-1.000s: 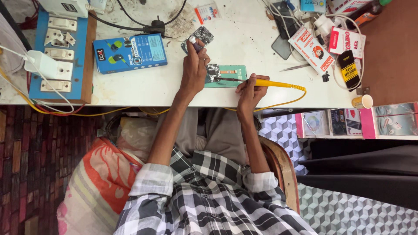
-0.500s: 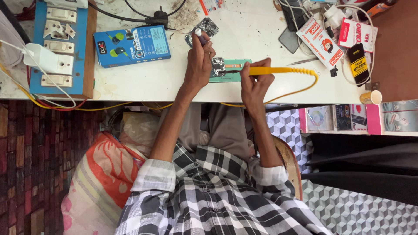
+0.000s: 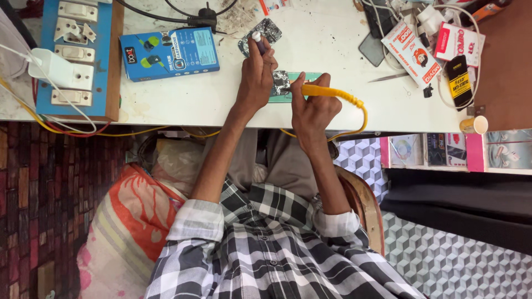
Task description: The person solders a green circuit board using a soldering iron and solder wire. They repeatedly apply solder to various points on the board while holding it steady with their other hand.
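The right hand (image 3: 311, 108) gripped the yellow soldering iron (image 3: 327, 92), long axis running three to nine o'clock, tip pointing nine at the circuit board (image 3: 284, 87) on the white table (image 3: 332, 50). The left hand (image 3: 256, 75) pinched a small pen-like tool (image 3: 258, 41) at twelve o'clock of the board.

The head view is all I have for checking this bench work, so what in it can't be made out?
- Small green circuit board: mostly covered by both hands.
- Tip of the yellow-handled soldering iron: hidden between right hand and left hand.
- Small white-tipped tool in the left hand: too small to identify.
- Clutter of packets and cables: cut off by the top edge.
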